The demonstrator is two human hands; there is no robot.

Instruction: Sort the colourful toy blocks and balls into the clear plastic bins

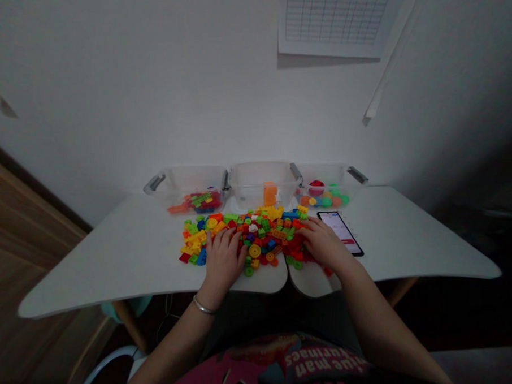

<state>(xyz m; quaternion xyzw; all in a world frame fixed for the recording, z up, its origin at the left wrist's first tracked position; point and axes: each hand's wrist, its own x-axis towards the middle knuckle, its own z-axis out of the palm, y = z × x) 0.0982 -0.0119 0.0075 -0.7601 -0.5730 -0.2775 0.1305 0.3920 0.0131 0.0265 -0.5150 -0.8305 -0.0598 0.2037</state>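
A heap of small coloured plastic bricks [254, 231] is spread over the middle of a white table [121, 254]. My left hand [223, 258] lies flat on the left part of the heap, fingers stretched out over the bricks. My right hand [324, 243] rests on the right part of the heap, fingers spread and pointing left, beside a phone [341, 232] with a lit screen. Neither hand visibly holds a brick. A thin bracelet [203, 307] sits on my left wrist.
Three clear plastic bins stand along the wall: the left bin [188, 192] holds some bricks, the middle bin [262, 186] an orange piece, the right bin [328, 186] coloured balls. A notch splits the table's front edge in the middle. Wooden panelling runs at the left.
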